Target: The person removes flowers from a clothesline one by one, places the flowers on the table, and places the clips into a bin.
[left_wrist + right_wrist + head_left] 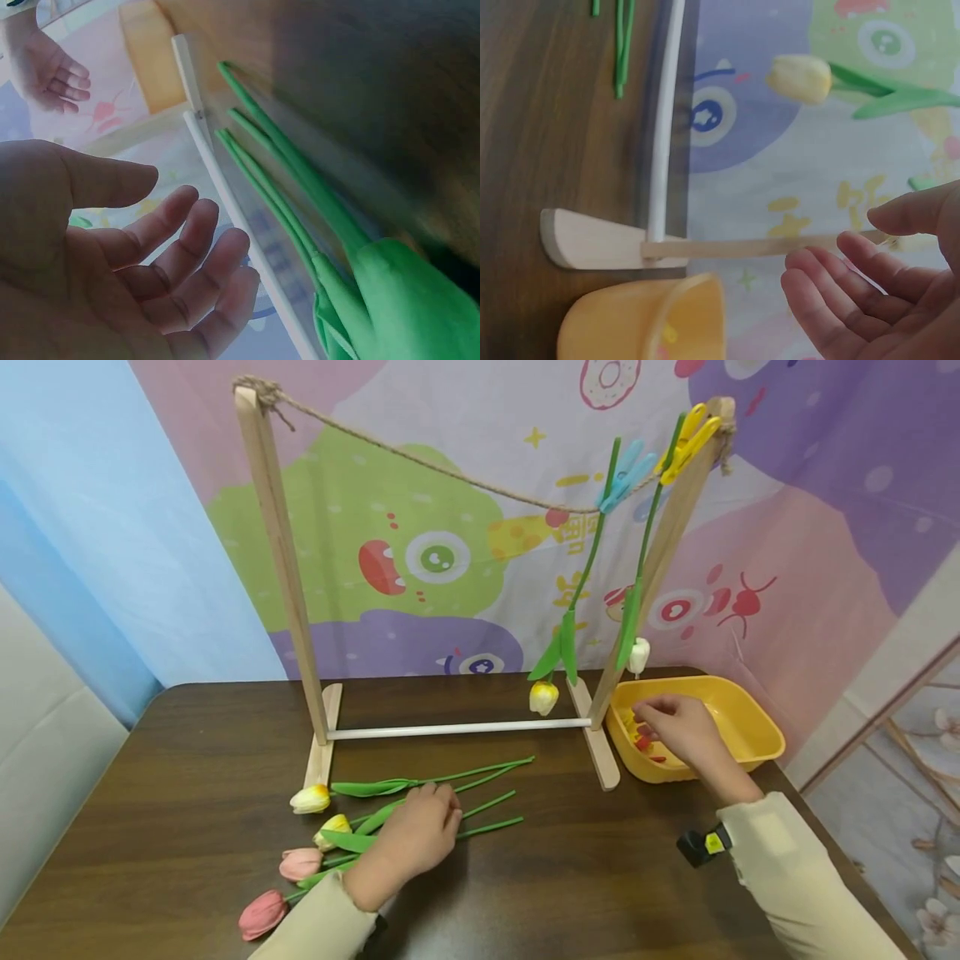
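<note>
My left hand (421,828) hovers over several artificial tulips on the table, its fingers loosely bent; the left wrist view shows nothing in its grasp. Among them are a pink tulip (263,915) and a yellow-white tulip (310,799), stems pointing right. Above the yellow basin (772,745) is my right hand (678,727), fingers relaxed and holding nothing in the right wrist view. Two tulips hang head down from a rope (442,465): a yellow-white one (543,697) by a blue clothespin (626,477), a white one (639,657) by a yellow clothespin (686,450).
A wooden frame with a left post (282,560), a right post (678,527) and a white crossbar (457,729) stands at the back of the table. Small red and yellow pieces (643,742) lie in the basin. A cartoon-printed cloth (420,643) hangs behind.
</note>
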### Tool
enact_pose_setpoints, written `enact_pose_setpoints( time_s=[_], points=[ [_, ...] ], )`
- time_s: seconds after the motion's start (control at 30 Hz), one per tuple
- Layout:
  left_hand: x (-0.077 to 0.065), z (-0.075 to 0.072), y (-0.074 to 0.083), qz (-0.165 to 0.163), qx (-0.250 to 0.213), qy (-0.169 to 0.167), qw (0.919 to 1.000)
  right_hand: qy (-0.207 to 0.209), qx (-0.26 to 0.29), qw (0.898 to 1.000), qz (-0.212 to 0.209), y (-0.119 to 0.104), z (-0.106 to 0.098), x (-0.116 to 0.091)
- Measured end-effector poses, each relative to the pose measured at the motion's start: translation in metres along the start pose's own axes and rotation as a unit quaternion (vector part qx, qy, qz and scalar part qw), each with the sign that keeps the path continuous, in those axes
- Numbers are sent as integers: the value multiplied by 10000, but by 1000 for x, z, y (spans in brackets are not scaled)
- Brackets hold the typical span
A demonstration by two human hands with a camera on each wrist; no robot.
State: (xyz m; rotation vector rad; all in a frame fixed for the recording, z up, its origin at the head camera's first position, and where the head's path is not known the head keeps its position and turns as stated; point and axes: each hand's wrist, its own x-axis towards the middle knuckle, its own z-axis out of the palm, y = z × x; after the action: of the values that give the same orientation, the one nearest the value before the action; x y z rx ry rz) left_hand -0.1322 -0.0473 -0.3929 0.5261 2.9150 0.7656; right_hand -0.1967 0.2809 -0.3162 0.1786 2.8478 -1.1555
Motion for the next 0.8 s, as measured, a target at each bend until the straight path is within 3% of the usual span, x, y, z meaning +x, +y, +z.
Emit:
enact_pose_setpoints(
  time_s=[0.2, 0.37, 0.8],
  points=[
    [5, -4, 1, 25, -166, 30, 9999, 422, 172, 9983, -369, -9, -1, -6],
    [10, -8, 4, 238, -316, 185, 9990, 762, 389, 9948, -551, -15, -2, -10],
    [29, -39, 22, 359, -1003, 682, 9920, 1354, 990, 9804, -1031, -31, -5, -13]
  ],
)
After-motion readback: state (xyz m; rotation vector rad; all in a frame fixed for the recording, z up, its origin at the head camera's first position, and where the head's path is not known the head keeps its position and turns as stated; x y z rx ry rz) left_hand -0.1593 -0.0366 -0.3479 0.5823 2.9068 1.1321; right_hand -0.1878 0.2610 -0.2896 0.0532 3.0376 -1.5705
